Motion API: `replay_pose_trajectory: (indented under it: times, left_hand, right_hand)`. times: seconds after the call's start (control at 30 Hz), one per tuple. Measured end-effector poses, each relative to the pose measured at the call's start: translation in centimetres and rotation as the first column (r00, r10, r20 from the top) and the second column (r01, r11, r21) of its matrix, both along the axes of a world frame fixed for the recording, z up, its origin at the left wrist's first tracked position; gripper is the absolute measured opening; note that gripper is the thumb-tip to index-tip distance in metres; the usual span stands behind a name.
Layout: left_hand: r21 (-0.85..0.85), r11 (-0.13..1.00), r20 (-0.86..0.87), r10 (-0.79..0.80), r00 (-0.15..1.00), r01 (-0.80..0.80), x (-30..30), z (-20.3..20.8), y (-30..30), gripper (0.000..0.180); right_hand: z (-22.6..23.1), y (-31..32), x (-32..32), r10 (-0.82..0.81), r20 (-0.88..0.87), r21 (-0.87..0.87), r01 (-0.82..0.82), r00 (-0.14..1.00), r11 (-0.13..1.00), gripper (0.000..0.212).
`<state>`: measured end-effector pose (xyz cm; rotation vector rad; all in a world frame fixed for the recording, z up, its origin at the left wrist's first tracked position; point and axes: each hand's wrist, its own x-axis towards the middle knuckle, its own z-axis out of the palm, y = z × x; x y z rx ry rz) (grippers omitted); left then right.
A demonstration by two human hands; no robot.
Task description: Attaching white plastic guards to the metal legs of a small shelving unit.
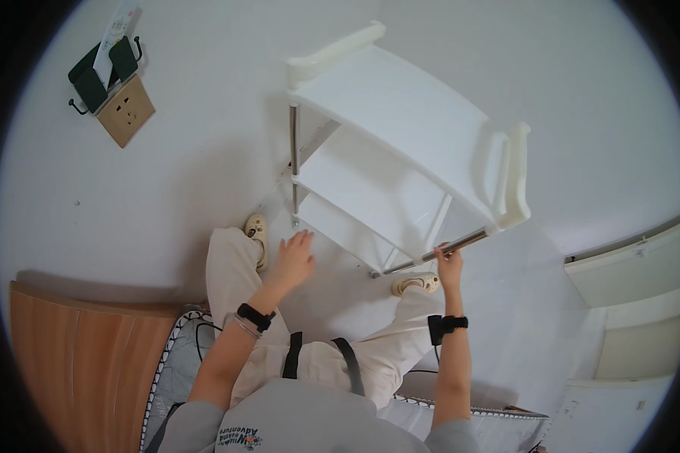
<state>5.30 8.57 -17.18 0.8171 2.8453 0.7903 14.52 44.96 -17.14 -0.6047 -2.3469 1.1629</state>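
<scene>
In front of me stands a white tiered shelf cart (412, 109) with metal posts and small feet or casters at the bottom. My right hand (449, 267) is closed round its near right metal post (470, 241), just below the top shelf. My left hand (295, 258) hovers in front of the lower shelves with fingers stretched out, holding nothing and apart from the cart. The middle shelf (363, 177) shows bare white plastic. Raised white handles rim the top shelf at both ends.
At upper left a dark green wall holder (91, 84) hangs above a tan socket plate (127, 112). A wooden panel (91, 355) stands at lower left beside a grey cushion (175, 362). White cabinets (627, 264) line the right side. My feet in cream clogs (257, 235) flank the cart's base.
</scene>
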Motion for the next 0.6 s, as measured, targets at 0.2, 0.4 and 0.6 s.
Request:
replay_pose_trajectory:
  times: [0.2,0.4,0.6]
  left_hand:
    - [0.136,0.990,-0.089,0.041,0.995,-0.029,-1.4,4.6,-3.6,0.041]
    - [0.274,0.962,-0.047,0.011,0.999,0.002,-0.2,6.8,-3.4,0.036]
    - [0.246,0.969,-0.011,0.010,1.000,-0.007,0.7,7.0,-4.1,0.034]
  right_hand:
    - [-0.1,5.9,-1.0,-0.297,0.062,0.327,0.261,0.953,0.908,0.028]
    - [-4.7,13.1,-0.3,-0.430,0.220,0.204,0.389,0.876,0.898,0.045]
    - [-2.4,7.2,2.9,-0.348,0.281,-0.006,0.364,0.894,0.931,0.044]
